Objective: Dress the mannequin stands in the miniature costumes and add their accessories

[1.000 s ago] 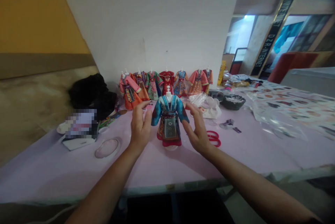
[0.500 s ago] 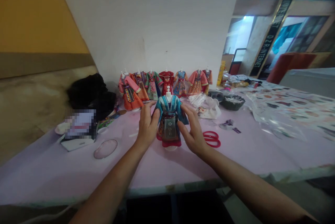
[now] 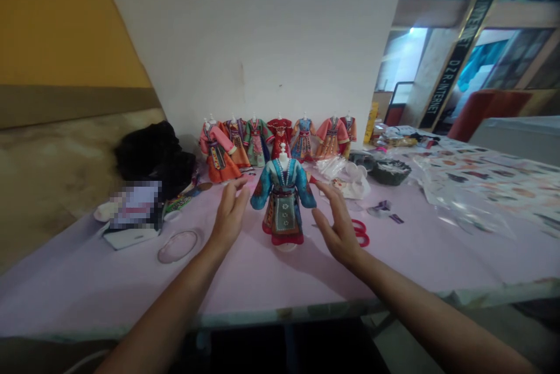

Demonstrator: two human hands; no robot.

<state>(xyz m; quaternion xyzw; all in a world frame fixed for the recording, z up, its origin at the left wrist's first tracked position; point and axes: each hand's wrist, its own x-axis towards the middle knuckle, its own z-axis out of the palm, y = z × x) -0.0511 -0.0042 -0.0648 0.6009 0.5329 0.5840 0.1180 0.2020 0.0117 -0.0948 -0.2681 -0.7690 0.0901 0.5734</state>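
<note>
A miniature costume in teal, red and patterned panels [image 3: 283,202] stands upright on a small white stand, on a white mannequin bust. My left hand [image 3: 228,216] is open just left of its sleeve, fingers raised and apart, and does not touch it. My right hand [image 3: 336,231] is open to the right of the costume, also apart from it. Behind them stands a row of several similar small costumes [image 3: 275,143] in orange, green, red and blue. Red-handled scissors [image 3: 361,233] lie partly hidden behind my right hand.
The pale pink tablecloth [image 3: 87,280] ends in a front edge close to me. A white board [image 3: 254,53] rises behind the row. Black fabric [image 3: 153,158], a clear round disc [image 3: 178,247], a dark bowl [image 3: 389,172] and a printed plastic sheet [image 3: 481,181] lie around.
Both hands were against the costume's sides half a second ago. They have now moved outward and let go, while the costume stays upright in place.
</note>
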